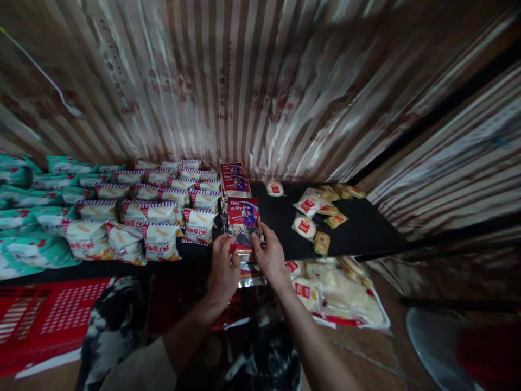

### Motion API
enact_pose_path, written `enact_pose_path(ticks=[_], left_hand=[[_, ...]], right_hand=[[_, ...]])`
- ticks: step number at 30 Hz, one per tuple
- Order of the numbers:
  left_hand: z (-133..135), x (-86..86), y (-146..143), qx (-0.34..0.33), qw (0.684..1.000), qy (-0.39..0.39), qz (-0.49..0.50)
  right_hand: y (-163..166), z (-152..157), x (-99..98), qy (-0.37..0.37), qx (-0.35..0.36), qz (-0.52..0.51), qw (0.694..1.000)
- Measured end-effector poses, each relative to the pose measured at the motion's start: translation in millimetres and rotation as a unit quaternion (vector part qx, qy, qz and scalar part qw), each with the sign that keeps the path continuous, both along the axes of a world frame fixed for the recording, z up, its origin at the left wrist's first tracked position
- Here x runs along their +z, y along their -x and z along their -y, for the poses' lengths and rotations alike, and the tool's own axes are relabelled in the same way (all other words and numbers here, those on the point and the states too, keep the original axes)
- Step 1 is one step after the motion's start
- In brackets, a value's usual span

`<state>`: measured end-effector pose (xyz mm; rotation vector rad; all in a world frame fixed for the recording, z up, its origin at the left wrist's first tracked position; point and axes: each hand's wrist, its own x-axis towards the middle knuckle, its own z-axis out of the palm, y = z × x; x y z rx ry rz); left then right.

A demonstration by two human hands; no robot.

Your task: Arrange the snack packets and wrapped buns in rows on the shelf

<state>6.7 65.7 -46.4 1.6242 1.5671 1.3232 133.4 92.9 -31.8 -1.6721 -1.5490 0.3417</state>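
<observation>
A flat red snack packet [243, 210] with a dark blue picture and a see-through lower part is between my two hands, over the front edge of the black table [277, 217]. My left hand [223, 267] is closed at the packet's lower left edge. On the other side, my right hand [268, 252] grips the lower right edge, its thumb on the front. Behind it, similar red packets [236, 183] lie overlapping in a column. More silvery packet ends [250, 281] show below my hands; whether I touch them I cannot tell.
Rows of white snack bags [160, 240] and teal bags [38, 251] stand to the left. Round white-wrapped pastries [304, 226] and small yellow packets [322, 243] lie on the right. Below are a red basket [69, 309] and a container of wrapped pastries [342, 290]. Striped sheeting [252, 87] hangs behind.
</observation>
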Motion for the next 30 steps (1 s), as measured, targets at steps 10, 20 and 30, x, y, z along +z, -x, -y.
enact_pose_path(ticks=[10, 20, 30], left_hand=[[-1.0, -2.5, 2.5, -0.001, 0.998, -0.049, -0.027], [-1.0, -11.3, -2.7, -0.007, 0.999, -0.031, -0.026], [3.2, -8.5, 1.0, -0.027, 0.999, -0.012, -0.024]], right_hand=[[0.2, -4.8, -0.3, -0.027, 0.007, 0.056, 0.998], [-5.3, -4.4, -11.6, -0.034, 0.001, 0.042, 0.999], [-4.8, -9.4, -11.8, -0.045, -0.007, 0.055, 0.997]])
